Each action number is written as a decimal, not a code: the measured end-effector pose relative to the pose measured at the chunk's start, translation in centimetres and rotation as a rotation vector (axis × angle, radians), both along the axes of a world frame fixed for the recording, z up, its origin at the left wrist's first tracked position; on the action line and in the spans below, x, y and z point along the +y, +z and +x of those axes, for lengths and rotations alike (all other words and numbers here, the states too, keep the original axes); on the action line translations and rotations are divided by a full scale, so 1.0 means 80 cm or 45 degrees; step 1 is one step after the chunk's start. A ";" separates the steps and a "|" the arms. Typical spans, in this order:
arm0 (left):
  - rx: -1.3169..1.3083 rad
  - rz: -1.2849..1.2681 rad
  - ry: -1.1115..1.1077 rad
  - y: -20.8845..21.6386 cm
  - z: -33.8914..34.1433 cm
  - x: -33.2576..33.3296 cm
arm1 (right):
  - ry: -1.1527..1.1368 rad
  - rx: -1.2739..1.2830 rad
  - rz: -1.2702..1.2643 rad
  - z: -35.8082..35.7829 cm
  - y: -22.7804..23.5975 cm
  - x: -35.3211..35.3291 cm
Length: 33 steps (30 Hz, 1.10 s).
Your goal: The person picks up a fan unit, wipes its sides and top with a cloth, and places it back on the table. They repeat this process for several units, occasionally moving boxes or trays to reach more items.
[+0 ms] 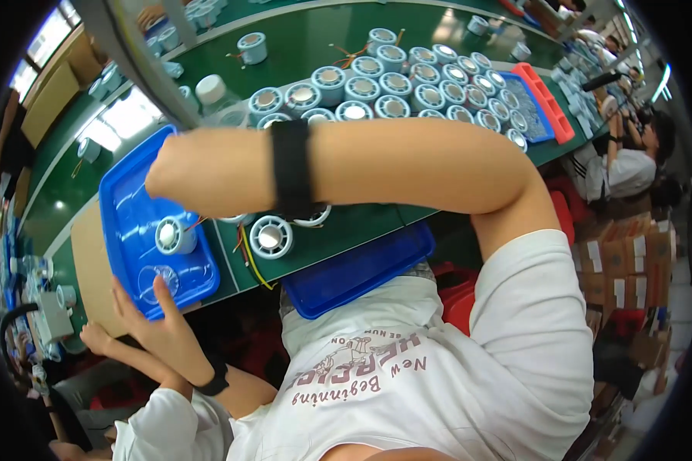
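Observation:
My right forearm crosses the view, and my right hand is over the far end of a blue tray. Its fingers are hidden from me. Below it in the tray, a light-blue cylindrical motor with a round metal centre and thin wires lies on its side. By the tray's near edge is my left hand, its thumb and fingers apart. Close to those fingertips lies a clear round plastic cover; I cannot tell whether they touch it. A similar motor lies on the green bench beside the tray.
Many motors crowd the green bench beyond my arm. A clear bottle with a white cap stands behind the tray. Another blue tray rests at my lap. Coloured wires hang over the bench edge. A co-worker's hand is at left.

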State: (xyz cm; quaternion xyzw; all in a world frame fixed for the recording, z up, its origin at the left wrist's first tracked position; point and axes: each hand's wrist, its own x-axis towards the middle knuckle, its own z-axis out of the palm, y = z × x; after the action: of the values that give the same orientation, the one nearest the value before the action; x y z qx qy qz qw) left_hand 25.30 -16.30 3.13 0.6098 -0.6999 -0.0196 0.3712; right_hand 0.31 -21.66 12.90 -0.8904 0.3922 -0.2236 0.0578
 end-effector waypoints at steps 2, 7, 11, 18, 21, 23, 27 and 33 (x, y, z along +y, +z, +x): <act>0.679 -0.107 -0.274 0.012 -0.037 0.014 | -0.061 -0.249 -0.190 -0.095 0.052 0.051; 1.564 1.046 -1.632 0.029 -0.158 0.095 | -0.622 -0.538 -0.228 -0.148 0.033 0.220; 1.936 1.906 -1.499 0.010 -0.239 0.130 | -0.545 -0.435 -0.223 -0.087 -0.070 0.322; 0.582 2.137 -1.800 -0.097 -0.256 0.097 | -1.482 -0.437 0.030 -0.085 -0.176 0.453; -0.278 0.803 -2.185 -0.127 -0.263 0.109 | -2.072 -1.242 0.167 -0.091 -0.286 0.511; -0.503 0.682 -2.204 -0.151 -0.253 0.125 | -2.359 -1.224 0.308 -0.092 -0.329 0.537; -0.911 0.412 -2.239 -0.187 -0.257 0.150 | -2.230 -1.587 0.500 -0.095 -0.351 0.552; -0.766 0.365 -2.536 -0.171 -0.292 0.174 | -2.179 -1.527 0.151 -0.115 -0.356 0.541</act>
State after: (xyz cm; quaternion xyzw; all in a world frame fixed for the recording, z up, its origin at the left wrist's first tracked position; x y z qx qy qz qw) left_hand 1.92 -2.40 -10.53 -0.2237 -0.9398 -0.2464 -0.0775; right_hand -8.87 21.64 -15.54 -0.0545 0.8089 -0.5753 0.1089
